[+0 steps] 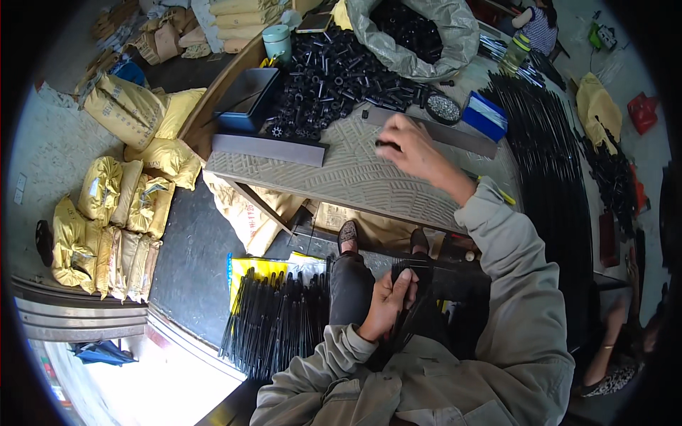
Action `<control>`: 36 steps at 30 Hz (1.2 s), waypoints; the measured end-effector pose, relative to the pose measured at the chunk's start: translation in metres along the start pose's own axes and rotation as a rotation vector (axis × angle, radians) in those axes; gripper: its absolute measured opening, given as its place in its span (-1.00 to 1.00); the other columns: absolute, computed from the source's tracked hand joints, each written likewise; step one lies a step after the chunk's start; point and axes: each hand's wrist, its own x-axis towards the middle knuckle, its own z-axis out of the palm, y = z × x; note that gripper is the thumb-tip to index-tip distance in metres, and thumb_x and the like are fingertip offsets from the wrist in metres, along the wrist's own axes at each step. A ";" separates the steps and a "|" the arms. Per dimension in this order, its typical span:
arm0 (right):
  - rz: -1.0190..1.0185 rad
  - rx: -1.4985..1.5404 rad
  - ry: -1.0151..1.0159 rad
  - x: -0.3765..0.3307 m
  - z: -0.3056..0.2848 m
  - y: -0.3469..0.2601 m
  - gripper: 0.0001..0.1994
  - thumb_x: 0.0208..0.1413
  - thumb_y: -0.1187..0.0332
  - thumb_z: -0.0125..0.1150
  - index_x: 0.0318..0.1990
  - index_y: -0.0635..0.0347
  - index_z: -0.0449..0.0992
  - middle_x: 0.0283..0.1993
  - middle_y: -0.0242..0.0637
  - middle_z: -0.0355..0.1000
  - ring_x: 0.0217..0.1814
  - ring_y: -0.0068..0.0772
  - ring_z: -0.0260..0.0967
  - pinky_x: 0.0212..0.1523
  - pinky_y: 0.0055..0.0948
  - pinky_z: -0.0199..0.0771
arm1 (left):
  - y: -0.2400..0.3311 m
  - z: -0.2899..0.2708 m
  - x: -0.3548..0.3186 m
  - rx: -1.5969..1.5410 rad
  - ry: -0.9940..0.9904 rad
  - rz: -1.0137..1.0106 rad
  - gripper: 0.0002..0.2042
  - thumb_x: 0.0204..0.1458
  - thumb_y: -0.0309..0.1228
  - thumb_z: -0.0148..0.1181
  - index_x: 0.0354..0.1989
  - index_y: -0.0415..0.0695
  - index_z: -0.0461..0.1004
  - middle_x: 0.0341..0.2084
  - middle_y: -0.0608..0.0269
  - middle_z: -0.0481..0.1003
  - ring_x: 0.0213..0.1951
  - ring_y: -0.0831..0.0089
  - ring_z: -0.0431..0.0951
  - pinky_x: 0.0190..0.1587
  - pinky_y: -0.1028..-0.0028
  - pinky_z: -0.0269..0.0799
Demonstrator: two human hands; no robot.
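My left hand [389, 304] is closed round a bundle of thin black rods [406, 323] in my lap, thumb on top. Over the patterned table top, my right hand [412, 148] is raised with bent fingers, slightly smeared. A small black piece [387, 145] shows at its fingertips, too blurred to name exactly. Behind the hand lies a flat grey metal bar [455, 136]. A heap of small black tubular pieces with flanged ends [323, 82] covers the far left of the table [348, 170].
A sack of black pieces [451, 53] stands at the back. Nearby are a round dish of small bits [443, 108], a blue box [485, 116] and a blue bin [245, 99]. Black rods lie right [547, 156] and beside my leg [273, 319]. Another person [536, 28] sits far right.
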 end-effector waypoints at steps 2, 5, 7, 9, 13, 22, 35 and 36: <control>-0.078 -0.004 0.130 0.020 0.010 0.003 -0.85 -0.11 0.42 0.13 -0.32 0.14 0.44 -0.45 -0.21 0.33 -0.45 -0.11 0.35 -0.45 -0.26 0.30 | 0.001 0.000 -0.003 0.000 -0.003 -0.040 -0.75 0.17 -0.27 -0.18 -0.39 -0.19 0.29 -0.73 0.38 0.24 -0.69 0.64 0.20 -0.63 0.64 0.11; 0.195 -0.115 0.072 0.066 0.018 0.007 -0.87 -0.11 0.43 0.10 -0.34 0.07 0.46 -0.39 -0.20 0.36 -0.35 -0.10 0.37 -0.36 -0.27 0.33 | -0.001 -0.003 -0.005 -0.035 0.016 -0.044 -0.77 0.17 -0.29 -0.17 -0.38 -0.19 0.30 -0.72 0.40 0.25 -0.69 0.68 0.18 -0.64 0.66 0.09; 0.060 -0.366 -0.145 0.082 0.025 0.027 -0.87 -0.11 0.44 0.08 -0.35 0.02 0.47 -0.35 -0.22 0.39 -0.24 -0.14 0.37 -0.25 -0.25 0.33 | -0.003 -0.001 0.000 -0.050 0.003 -0.041 -0.78 0.17 -0.31 -0.17 -0.37 -0.20 0.31 -0.71 0.41 0.25 -0.70 0.70 0.18 -0.65 0.67 0.08; 0.092 -0.395 -0.246 0.103 0.026 0.019 -0.87 -0.11 0.45 0.08 -0.36 0.01 0.48 -0.34 -0.24 0.39 -0.21 -0.16 0.36 -0.23 -0.24 0.32 | -0.004 -0.002 -0.002 -0.059 0.016 -0.024 -0.78 0.17 -0.31 -0.17 -0.37 -0.20 0.31 -0.72 0.41 0.25 -0.70 0.70 0.18 -0.65 0.68 0.08; 0.135 -0.479 -0.440 0.115 0.033 0.024 -0.86 -0.13 0.45 0.09 -0.36 0.00 0.48 -0.31 -0.28 0.39 -0.16 -0.20 0.36 -0.18 -0.22 0.31 | -0.002 -0.006 -0.001 -0.074 0.024 -0.014 -0.78 0.17 -0.31 -0.17 -0.37 -0.20 0.31 -0.72 0.40 0.24 -0.70 0.69 0.18 -0.65 0.68 0.08; 0.135 -0.319 -0.210 0.099 0.014 0.022 -0.90 -0.12 0.36 0.15 -0.38 0.04 0.47 -0.32 -0.31 0.42 -0.16 -0.18 0.36 -0.21 -0.20 0.31 | -0.001 -0.002 -0.012 -0.044 0.042 -0.032 -0.77 0.17 -0.30 -0.17 -0.37 -0.20 0.31 -0.72 0.40 0.26 -0.70 0.69 0.19 -0.64 0.68 0.08; 0.320 0.583 -0.111 -0.122 -0.078 -0.095 -0.86 -0.06 0.40 0.21 -0.35 0.23 0.44 -0.50 -0.48 0.37 -0.52 -0.74 0.21 -0.54 -0.70 0.18 | 0.000 0.015 -0.012 -0.053 -0.019 0.008 -0.71 0.20 -0.21 -0.40 -0.22 -0.20 0.14 -0.49 0.04 0.47 -0.65 0.47 0.38 -0.56 0.60 0.27; 0.386 0.656 -0.131 -0.137 -0.074 -0.096 -0.86 -0.06 0.41 0.20 -0.34 0.24 0.44 -0.49 -0.50 0.37 -0.52 -0.76 0.20 -0.55 -0.72 0.17 | -0.002 0.022 -0.014 -0.044 -0.038 -0.018 -0.71 0.20 -0.21 -0.40 -0.22 -0.20 0.14 -0.49 0.04 0.47 -0.65 0.47 0.38 -0.56 0.60 0.27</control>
